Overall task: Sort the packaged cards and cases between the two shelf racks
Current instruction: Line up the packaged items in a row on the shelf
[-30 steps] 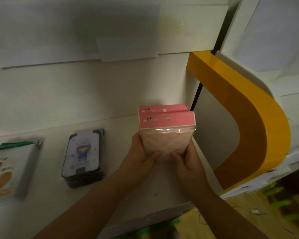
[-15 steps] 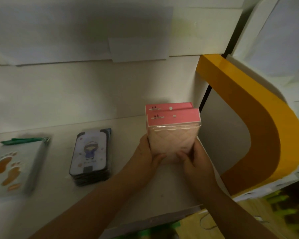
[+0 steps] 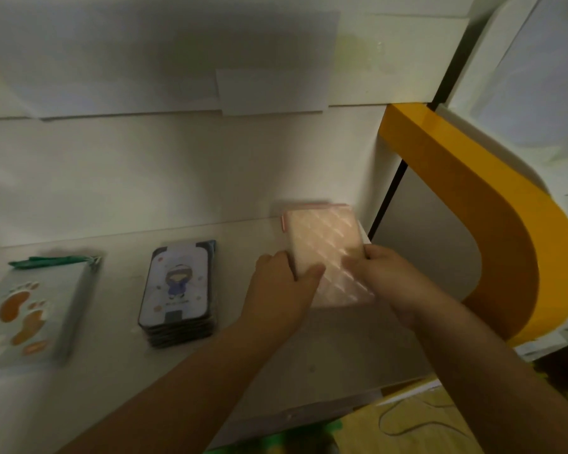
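Pink packaged cases [image 3: 325,247] lie flat, long axis toward the wall.

Two bare forearms enter from about five and seven o'clock — no sleeves, watch, bracelet or rings visible on them — ending in the left hand [image 3: 281,286] and right hand [image 3: 390,278], both ungloved, fingernails blurred.

Pink packet stack [image 3: 325,244] motion-blurred, paw-print pack [image 3: 24,309] cut off at left edge, both blurred.
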`<action>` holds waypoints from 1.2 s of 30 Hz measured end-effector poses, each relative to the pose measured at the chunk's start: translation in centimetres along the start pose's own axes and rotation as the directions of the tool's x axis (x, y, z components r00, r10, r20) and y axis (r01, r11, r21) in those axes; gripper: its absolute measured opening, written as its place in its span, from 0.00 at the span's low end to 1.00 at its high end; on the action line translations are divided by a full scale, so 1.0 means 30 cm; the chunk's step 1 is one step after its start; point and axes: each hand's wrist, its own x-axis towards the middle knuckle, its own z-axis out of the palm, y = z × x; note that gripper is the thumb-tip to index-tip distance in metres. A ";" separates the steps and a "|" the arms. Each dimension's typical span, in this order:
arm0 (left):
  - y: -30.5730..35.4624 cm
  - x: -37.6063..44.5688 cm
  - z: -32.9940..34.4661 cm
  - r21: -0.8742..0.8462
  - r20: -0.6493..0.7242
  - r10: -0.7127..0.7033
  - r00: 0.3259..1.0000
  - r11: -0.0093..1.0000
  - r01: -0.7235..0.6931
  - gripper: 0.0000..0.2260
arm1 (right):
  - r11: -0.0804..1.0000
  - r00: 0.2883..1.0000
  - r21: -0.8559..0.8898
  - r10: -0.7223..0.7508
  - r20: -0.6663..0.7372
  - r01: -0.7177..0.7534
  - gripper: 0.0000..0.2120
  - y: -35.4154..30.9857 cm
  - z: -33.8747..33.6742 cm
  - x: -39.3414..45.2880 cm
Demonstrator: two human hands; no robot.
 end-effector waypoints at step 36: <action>0.046 0.027 0.044 0.441 0.187 -0.099 0.977 0.897 0.006 0.29 | 0.927 0.997 -0.372 0.012 -0.079 -0.041 0.18 0.027 -0.002 0.061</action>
